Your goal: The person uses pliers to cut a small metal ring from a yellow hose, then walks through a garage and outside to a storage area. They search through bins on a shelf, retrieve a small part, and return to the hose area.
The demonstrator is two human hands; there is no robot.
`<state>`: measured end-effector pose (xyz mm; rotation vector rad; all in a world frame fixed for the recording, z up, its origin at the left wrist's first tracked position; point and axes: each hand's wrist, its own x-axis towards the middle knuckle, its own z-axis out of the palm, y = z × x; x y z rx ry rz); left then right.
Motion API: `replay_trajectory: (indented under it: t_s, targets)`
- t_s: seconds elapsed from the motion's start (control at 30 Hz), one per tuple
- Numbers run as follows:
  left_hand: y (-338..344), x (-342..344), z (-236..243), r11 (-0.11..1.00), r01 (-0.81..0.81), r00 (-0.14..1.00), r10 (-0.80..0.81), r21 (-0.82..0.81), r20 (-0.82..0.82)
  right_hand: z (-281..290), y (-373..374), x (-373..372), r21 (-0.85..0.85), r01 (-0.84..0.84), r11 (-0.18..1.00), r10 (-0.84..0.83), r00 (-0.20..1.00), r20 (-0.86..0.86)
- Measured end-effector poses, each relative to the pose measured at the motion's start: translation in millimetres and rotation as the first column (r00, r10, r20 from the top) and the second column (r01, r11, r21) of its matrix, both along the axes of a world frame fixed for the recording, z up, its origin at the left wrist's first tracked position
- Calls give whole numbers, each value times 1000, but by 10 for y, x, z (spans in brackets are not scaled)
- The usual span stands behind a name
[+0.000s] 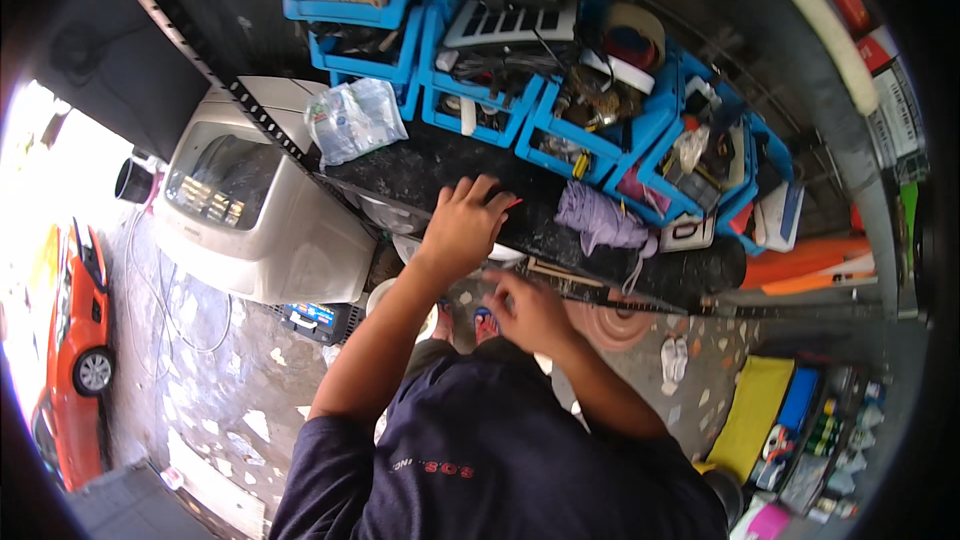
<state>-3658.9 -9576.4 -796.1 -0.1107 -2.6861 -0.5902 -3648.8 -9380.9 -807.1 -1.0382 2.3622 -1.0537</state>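
Over the front of a black shelf [400,172], my left hand [463,228] has its fingers bent and closed together. A small red tip shows beside its fingertips; the rest of that thing is hidden by the hand or too dark to make out. My right hand [532,312] is lower and nearer my body, just off the shelf's front edge. Its fingers are apart and slightly blurred, and I see nothing in them. To the right of my left hand lies a folded purple umbrella [603,217]. A crumpled clear plastic bag [357,122] rests at the shelf's left end.
Stacked blue bins [470,125] full of cables, tape and small parts line the shelf's back. A white washing machine [265,265] stands left, with a black case [318,322] beside it on the floor. An orange car [72,340] is farther left. White footwear [674,360] lies right.
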Motion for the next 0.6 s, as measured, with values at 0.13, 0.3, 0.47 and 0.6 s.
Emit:
replay_trajectory:
  t_s: [0.13,0.3,0.47,0.6]
  targets:
    - [100,324,-32,977,-66,998,69,202,-7,-443,159,143,-142,63,988,11,881,473]
    - [482,1451,-131,842,-186,980,195,507,36,-235,-25,312,-396,151,906,127,795,593]
    - [601,2591,-304,529,-472,876,369,705,310,-406,-329,897,-385,-169,907,355,799,486]
    - [468,3619,-641,188,-544,796,425,818,432,-588,-728,1672,-371,-396,840,517,792,324]
